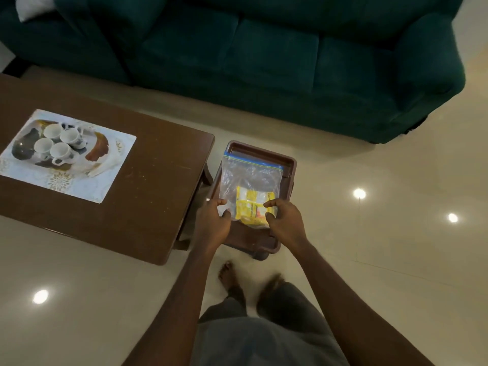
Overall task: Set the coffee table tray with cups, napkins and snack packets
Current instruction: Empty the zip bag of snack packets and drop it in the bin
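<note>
a clear zip bag (250,178) with a blue and green seal strip is held over a brown stand (289,165) with a raised rim, which is set on the floor (369,233) just beside the right end of the brown wooden surface (158,159). whether the bag is resting on the stand or is lifted off it cannot be told. yellow snack packets (249,207) are seen through the plastic, gathered at the near end of the bag, between the two hands.

the near left corner of the bag is pinched between the thumb and forefinger of the left hand (211,223), with the other fingers curled under; a ring (208,199) is worn on that hand. the near right corner is pinched the same way by the right hand (286,223), so both hands are closed on the bag.

well apart from the bag, on the left part of the surface, a white patterned tray (66,183) is laid. four white cups (56,143) are grouped close together on its left half, mouths upward. a pale folded stack (105,163), which looks like napkins, is placed just to the right of the cups, inside the tray's edge.

a dark green sofa (264,62) is set beyond the surface and the stand, with a white cushion (29,6) at its far left. bare feet (229,276) are seen on the glossy floor below the hands, somewhat blurred.
</note>
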